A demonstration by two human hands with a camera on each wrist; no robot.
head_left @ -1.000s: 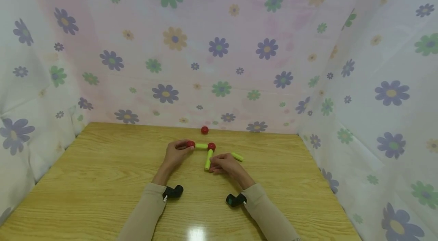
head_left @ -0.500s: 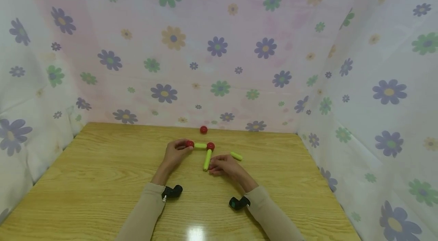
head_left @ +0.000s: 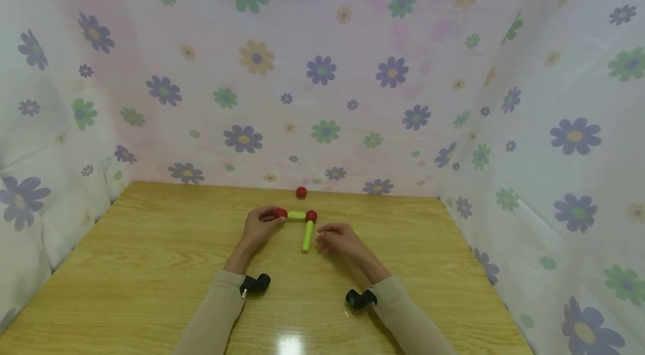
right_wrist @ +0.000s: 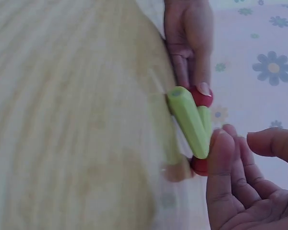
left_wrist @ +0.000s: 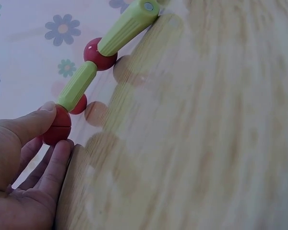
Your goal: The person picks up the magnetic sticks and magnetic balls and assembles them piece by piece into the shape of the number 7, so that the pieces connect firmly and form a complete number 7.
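- We find the joined toy [head_left: 311,215] ahead of and between the left hand [head_left: 260,227] and the right hand [head_left: 341,242], two red balls and two green sticks set in an L
- Its corner ball [left_wrist: 101,54] sits in the gap beyond the fingertips, with the cross stick [head_left: 296,215] running leftward to the end ball [head_left: 281,213] and the near stick [head_left: 307,237] pointing back between the hands toward the person
- We see the left hand pinching the end ball between thumb and fingers, which we judge steadies the whole L against sliding or turning
- The right hand holds nothing; its thumb and fingertips stand apart, just right of the near stick, so we take the left grip to be the only one on the toy
- On the near stick's free end we make out a silver spot [left_wrist: 149,6], perhaps a magnet, which would explain how the parts cling together
- Just past the right hand's knuckles, only the tip of a spare stick [head_left: 355,233] shows, so we cannot tell how it lies
- Farther out, beyond both hands, a loose ball [head_left: 301,192] rests near the far edge of the table [head_left: 151,265], away from the fingers' work, we suppose
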